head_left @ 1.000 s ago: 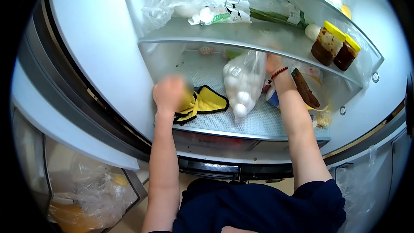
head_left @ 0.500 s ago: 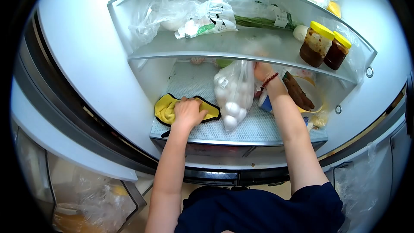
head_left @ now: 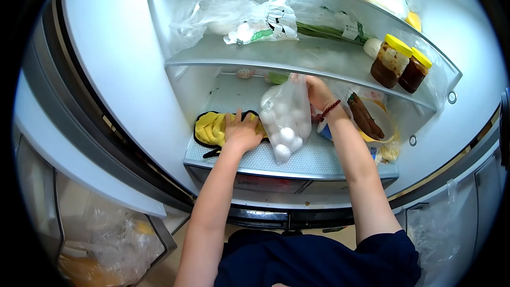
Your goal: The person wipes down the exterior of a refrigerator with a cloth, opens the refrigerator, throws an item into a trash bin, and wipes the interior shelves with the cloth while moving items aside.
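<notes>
My left hand (head_left: 244,132) lies on a yellow cloth (head_left: 211,127) with black edging, its fingers spread over the fabric. The cloth is bunched on the dimpled lower shelf of a fridge. My right hand (head_left: 317,93), with a beaded bracelet at the wrist, grips the top of a clear plastic bag of white eggs (head_left: 285,122). The bag is right beside my left hand, its bottom end toward the front of the shelf. The fingertips of my right hand are partly hidden behind the bag's gathered top and the shelf edge.
Overhead, a glass shelf (head_left: 249,59) carries plastic bags (head_left: 271,21), green stalks (head_left: 324,31) and two yellow-lidded jars (head_left: 391,62). A bowl (head_left: 389,117) with long brown roots (head_left: 365,118) stands right of my right forearm. Bagged items (head_left: 119,244) fill the open door's bin.
My left hand has slid a little right and farther back, bunching the cloth. The egg bag has shifted slightly left in my right hand. The camera view has turned a little.
</notes>
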{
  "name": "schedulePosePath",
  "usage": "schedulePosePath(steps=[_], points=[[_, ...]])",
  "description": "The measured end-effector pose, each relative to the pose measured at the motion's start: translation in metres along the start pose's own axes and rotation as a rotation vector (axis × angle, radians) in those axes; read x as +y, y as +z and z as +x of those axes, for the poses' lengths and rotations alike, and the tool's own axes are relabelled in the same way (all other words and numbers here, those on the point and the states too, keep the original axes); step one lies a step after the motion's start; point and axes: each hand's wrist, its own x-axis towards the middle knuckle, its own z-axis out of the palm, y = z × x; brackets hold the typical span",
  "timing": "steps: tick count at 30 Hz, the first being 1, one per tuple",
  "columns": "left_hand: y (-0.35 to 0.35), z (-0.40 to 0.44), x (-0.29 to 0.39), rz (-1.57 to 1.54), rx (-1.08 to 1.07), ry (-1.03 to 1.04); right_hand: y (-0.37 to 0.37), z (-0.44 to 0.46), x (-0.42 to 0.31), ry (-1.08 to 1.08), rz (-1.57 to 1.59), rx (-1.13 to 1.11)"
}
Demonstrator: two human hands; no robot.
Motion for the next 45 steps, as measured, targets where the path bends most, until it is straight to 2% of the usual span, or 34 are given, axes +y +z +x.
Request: schedulePosePath(steps=[4,5,8,9,12,13,14,16,17,18,20,22,23,24,26,27,29,32,33,34,36,38,39,40,41,43,44,45], points=[[0.007,-0.006,-0.009,-0.097,0.112,0.042,0.005,-0.009,0.001,0.073,-0.348,0.015],[0.011,-0.007,-0.014,-0.123,0.158,0.05,0.012,-0.022,-0.009,0.127,-0.507,0.082],[0.012,-0.003,-0.032,-0.335,0.23,0.016,0.045,-0.045,-0.016,-0.034,-0.609,0.186],[0.014,-0.002,-0.034,-0.391,0.326,-0.021,0.039,-0.043,-0.012,-0.075,-0.664,0.175],[-0.011,-0.018,-0.029,-0.263,0.372,-0.193,0.024,-0.042,-0.006,-0.171,-0.797,0.213],[-0.014,-0.025,-0.028,-0.143,0.466,-0.22,0.026,-0.049,-0.007,-0.173,-0.819,0.27],[-0.012,-0.029,-0.028,-0.137,0.511,-0.264,0.029,-0.057,-0.007,-0.173,-0.839,0.325],[-0.01,-0.033,-0.031,-0.124,0.61,-0.357,0.036,-0.071,-0.005,-0.32,-0.842,0.391],[-0.006,-0.033,-0.038,-0.116,0.651,-0.355,0.041,-0.084,-0.008,-0.299,-0.947,0.379],[-0.007,-0.033,-0.044,-0.15,0.578,-0.36,0.048,-0.096,-0.013,-0.281,-1.052,0.365],[-0.007,-0.032,-0.055,-0.219,0.43,-0.369,0.08,-0.137,-0.047,-0.04,-1.462,0.234],[-0.007,-0.031,-0.06,-0.292,0.547,-0.328,0.108,-0.145,-0.035,-0.102,-1.21,0.046],[-0.012,-0.032,-0.059,-0.37,0.59,-0.34,0.128,-0.143,-0.03,-0.119,-1.254,-0.076],[-0.016,-0.033,-0.059,-0.445,0.633,-0.349,0.148,-0.135,-0.022,-0.299,-1.352,-0.172],[-0.019,-0.036,-0.059,-0.585,0.815,-0.302,0.173,-0.104,-0.001,-0.345,-1.477,-0.216],[-0.023,-0.039,-0.058,-0.653,0.905,-0.263,0.17,-0.08,0.023,-0.376,-1.479,-0.153],[-0.026,-0.042,-0.058,-0.738,1.058,-0.152,0.182,-0.042,0.039,-0.184,-1.494,-0.136],[-0.039,-0.054,-0.054,-0.706,1.234,0.083,0.176,-0.004,0.073,-0.177,-1.489,-0.328],[-0.037,-0.057,-0.058,-0.709,1.257,0.099,0.184,-0.004,0.056,0.049,-1.391,-0.442],[-0.036,-0.062,-0.061,-0.744,1.234,0.046,0.187,-0.002,0.043,0.328,-1.14,-0.423],[-0.036,-0.073,-0.065,-0.814,1.187,-0.07,0.181,0.014,0.035,0.217,-1.006,-0.146],[-0.045,-0.076,-0.063,-0.65,1.16,-0.072,0.181,0.026,0.026,-0.273,-1.194,0.155],[-0.046,-0.072,-0.062,-0.512,1.179,-0.058,0.183,0.03,0.025,-0.357,-1.087,0.27],[-0.045,-0.068,-0.06,-0.375,1.194,-0.044,0.174,0.042,0.033,-0.415,-1.165,0.285],[-0.04,-0.062,-0.057,-0.402,1.151,-0.053,0.167,0.049,0.046,-0.429,-1.281,0.259],[-0.023,-0.053,-0.053,-0.281,0.836,-0.096,0.164,0.047,0.058,-0.471,-1.493,0.17],[-0.013,-0.047,-0.05,-0.201,0.649,-0.115,0.157,0.053,0.073,-0.604,-1.568,0.174],[-0.004,-0.044,-0.044,-0.158,0.468,-0.161,0.161,0.056,0.074,-0.271,-1.674,0.026]])
